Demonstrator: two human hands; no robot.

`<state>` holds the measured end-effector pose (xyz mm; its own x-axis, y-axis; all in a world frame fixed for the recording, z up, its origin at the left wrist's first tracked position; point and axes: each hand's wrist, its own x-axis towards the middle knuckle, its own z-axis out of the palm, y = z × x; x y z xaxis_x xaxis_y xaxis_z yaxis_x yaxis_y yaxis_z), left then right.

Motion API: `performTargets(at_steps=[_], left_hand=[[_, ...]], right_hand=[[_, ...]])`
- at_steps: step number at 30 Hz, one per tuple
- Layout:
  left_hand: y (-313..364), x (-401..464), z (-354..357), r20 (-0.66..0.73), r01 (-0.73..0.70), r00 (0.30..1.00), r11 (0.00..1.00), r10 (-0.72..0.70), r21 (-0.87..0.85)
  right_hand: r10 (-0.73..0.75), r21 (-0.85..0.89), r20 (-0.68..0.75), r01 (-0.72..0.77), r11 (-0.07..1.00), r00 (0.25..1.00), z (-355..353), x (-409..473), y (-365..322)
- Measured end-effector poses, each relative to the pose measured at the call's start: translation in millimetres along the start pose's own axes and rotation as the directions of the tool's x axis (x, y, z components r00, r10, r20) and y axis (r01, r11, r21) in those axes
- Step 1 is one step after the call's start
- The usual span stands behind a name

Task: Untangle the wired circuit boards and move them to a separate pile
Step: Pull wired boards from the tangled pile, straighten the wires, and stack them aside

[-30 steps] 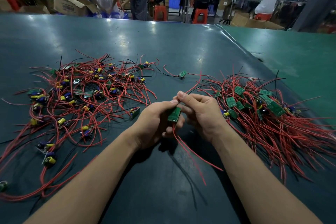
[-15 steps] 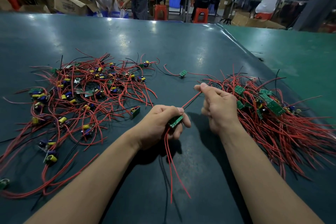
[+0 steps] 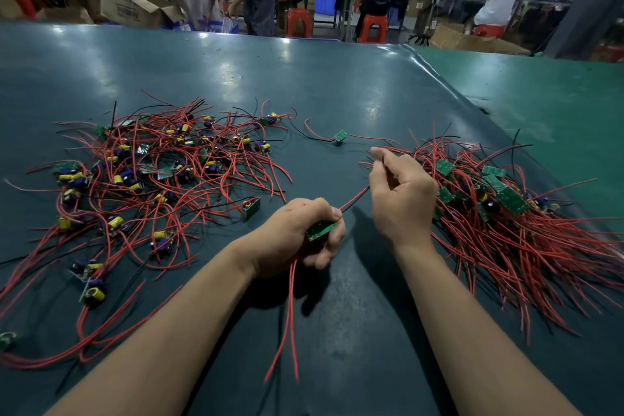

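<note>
My left hand (image 3: 297, 236) curls round a small green circuit board (image 3: 320, 230), its red wires (image 3: 287, 321) trailing toward me over the dark glossy table (image 3: 304, 84). My right hand (image 3: 400, 196) pinches one red lead (image 3: 354, 199) running up from that board. A tangled pile (image 3: 158, 179) lies to my left and a combed pile (image 3: 506, 219) just beside my right wrist. A stray board (image 3: 340, 136) sits between them. The print on the cardboard box (image 3: 130, 7) is illegible.

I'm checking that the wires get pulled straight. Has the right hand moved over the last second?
Yes. The right hand has drawn away from the left hand, right and up toward the sorted pile.
</note>
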<state>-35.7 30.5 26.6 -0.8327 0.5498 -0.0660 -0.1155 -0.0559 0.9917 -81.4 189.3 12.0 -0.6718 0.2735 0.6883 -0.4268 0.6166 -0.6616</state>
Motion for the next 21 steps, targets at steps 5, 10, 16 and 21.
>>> performTargets(at_steps=[5, 10, 16, 21], left_hand=[[-2, 2, -1, -0.089, -0.038, 0.996, 0.996, 0.031, -0.075], [-8, 9, -2, -0.225, -0.105, 0.971, 0.989, 0.078, -0.107], [-7, 8, -1, -0.189, -0.069, 0.98, 0.996, 0.058, -0.051], [-5, 4, -1, -0.071, -0.032, 0.997, 0.999, 0.03, -0.036]], right_hand=[[0.363, 0.339, 0.154, -0.394, 0.854, 0.919, 1, 4, -4], [0.4, 0.287, 0.761, -0.818, 0.499, 0.511, -5, -1, -13], [0.368, 0.341, 0.764, -0.815, 0.468, 0.53, -1, -7, -17], [0.546, 0.474, 0.498, -0.738, 0.48, 0.674, 0, 5, -6]])
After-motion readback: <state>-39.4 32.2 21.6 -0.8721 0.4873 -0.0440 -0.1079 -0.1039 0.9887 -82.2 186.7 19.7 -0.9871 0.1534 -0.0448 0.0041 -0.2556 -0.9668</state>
